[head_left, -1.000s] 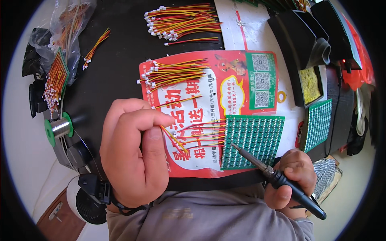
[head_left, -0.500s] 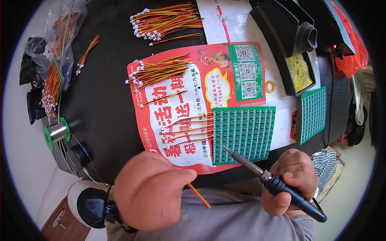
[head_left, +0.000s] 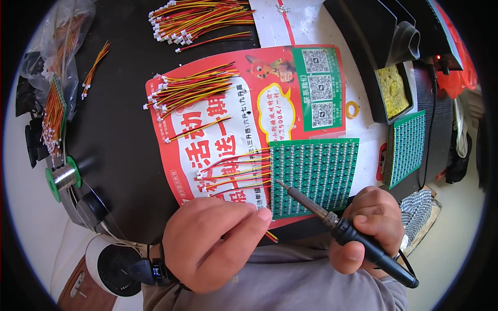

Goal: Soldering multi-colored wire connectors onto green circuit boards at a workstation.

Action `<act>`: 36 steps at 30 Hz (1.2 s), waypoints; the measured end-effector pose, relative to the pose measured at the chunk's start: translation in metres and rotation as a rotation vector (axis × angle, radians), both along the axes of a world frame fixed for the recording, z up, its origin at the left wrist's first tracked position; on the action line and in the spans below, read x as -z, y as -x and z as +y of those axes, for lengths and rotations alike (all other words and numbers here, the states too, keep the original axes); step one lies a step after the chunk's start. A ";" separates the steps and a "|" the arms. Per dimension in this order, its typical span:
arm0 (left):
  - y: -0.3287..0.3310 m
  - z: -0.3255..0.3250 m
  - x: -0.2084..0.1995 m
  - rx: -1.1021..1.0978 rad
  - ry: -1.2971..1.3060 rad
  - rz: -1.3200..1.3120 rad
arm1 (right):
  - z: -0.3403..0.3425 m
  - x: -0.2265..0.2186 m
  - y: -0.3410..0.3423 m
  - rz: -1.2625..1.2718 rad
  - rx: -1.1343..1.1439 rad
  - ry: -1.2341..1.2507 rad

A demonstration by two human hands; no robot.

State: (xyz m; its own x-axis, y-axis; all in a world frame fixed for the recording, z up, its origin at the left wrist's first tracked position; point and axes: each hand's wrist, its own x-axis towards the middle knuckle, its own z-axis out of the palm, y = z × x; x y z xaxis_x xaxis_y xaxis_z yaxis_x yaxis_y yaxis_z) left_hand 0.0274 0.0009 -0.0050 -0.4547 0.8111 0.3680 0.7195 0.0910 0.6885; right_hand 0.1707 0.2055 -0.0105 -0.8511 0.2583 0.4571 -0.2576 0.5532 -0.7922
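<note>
Head view: lead in the left hand, iron at the board's edge

The left hand [head_left: 218, 243] had thumb and fingertips pressed together on a wire lead [head_left: 271, 237], its red and yellow ends poking out below the pinch; the rest of it was hidden. The right hand [head_left: 371, 228] was wrapped around the dark handle of a soldering iron [head_left: 337, 223], whose tip hung over the left part of a green circuit board [head_left: 314, 179]. Whether the tip touched, I could not tell.

That board lay on a red-and-white printed sheet [head_left: 173, 160], between the hands and just beyond them. Several attached leads [head_left: 238, 171] ran leftward from its left edge, with bare edge nearer the person. More loose leads [head_left: 194, 88] lay higher on the sheet.

By my reading, the step in hand was readying one more lead for soldering, its ends not yet at the board. The next move seemed to call for turning those ends to the bare edge, lining each wire up with its pad, and holding them steady while the tip came down, fingers clear of the hot metal.
</note>
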 end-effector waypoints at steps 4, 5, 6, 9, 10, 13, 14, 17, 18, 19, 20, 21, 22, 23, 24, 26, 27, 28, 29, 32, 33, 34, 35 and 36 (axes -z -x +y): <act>-0.006 0.002 -0.001 -0.007 0.048 0.047 | -0.001 0.001 -0.001 0.005 0.005 0.005; -0.008 0.003 0.000 -0.013 0.054 0.054 | -0.001 0.001 -0.001 0.007 0.006 0.004; -0.008 0.004 0.001 -0.033 0.056 0.062 | -0.001 0.001 0.000 0.012 0.009 -0.001; -0.008 0.007 0.006 -0.062 0.063 0.110 | -0.002 0.001 0.001 0.014 0.013 -0.004; -0.007 0.006 0.009 -0.047 0.067 0.140 | -0.003 0.001 0.001 0.011 0.017 -0.005; -0.009 0.007 0.008 -0.061 0.091 0.126 | -0.004 0.001 0.002 0.004 0.030 -0.001; -0.009 0.007 0.007 -0.071 0.098 0.116 | -0.004 0.001 0.002 0.001 0.035 0.001; -0.010 0.005 0.005 -0.090 0.111 0.110 | -0.006 -0.002 0.001 -0.012 0.042 0.004; -0.010 0.005 0.006 -0.092 0.118 0.109 | -0.006 -0.003 0.002 -0.018 0.046 0.003; -0.009 0.006 0.005 -0.091 0.130 0.106 | -0.006 -0.002 0.002 -0.020 0.047 0.003; -0.009 0.006 0.006 -0.090 0.136 0.105 | -0.007 -0.002 0.003 -0.022 0.047 0.002; -0.009 0.006 0.006 -0.089 0.139 0.104 | -0.007 -0.002 0.003 -0.022 0.044 -0.001; -0.009 0.005 0.006 -0.088 0.136 0.105 | -0.007 -0.002 0.003 -0.024 0.042 -0.001; -0.009 0.004 0.007 -0.088 0.133 0.106 | -0.008 -0.002 0.003 -0.025 0.040 -0.001; -0.008 0.005 0.008 -0.081 0.139 0.097 | -0.008 -0.003 0.003 -0.030 0.042 0.004; -0.007 0.005 0.009 -0.068 0.152 0.080 | -0.008 0.000 0.004 -0.012 0.061 0.006; -0.007 0.005 0.008 -0.064 0.157 0.073 | -0.011 0.002 0.006 0.013 0.077 0.000; -0.007 0.004 0.007 -0.061 0.164 0.066 | -0.015 0.004 0.009 0.035 0.105 -0.015; -0.007 0.004 0.007 -0.059 0.167 0.058 | -0.018 0.005 0.011 0.057 0.134 -0.030; -0.006 0.004 0.007 -0.056 0.173 0.034 | -0.025 0.008 0.018 0.091 0.215 -0.070; -0.006 0.003 0.007 -0.057 0.174 0.029 | -0.026 0.007 0.018 0.086 0.215 -0.064; -0.006 0.003 0.007 -0.060 0.176 0.027 | -0.026 0.007 0.018 0.084 0.213 -0.062; -0.006 0.003 0.007 -0.061 0.178 0.024 | -0.026 0.007 0.018 0.083 0.211 -0.060; -0.006 0.004 0.007 -0.063 0.178 0.025 | -0.026 0.007 0.018 0.084 0.209 -0.061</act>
State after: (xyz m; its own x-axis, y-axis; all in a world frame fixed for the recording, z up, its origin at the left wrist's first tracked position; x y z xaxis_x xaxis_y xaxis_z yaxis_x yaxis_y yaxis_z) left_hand 0.0331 0.0045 -0.0118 -0.4992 0.8346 0.2329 0.7253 0.2555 0.6393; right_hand 0.1526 0.1795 -0.0175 -0.7407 0.3943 0.5440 -0.1958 0.6478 -0.7362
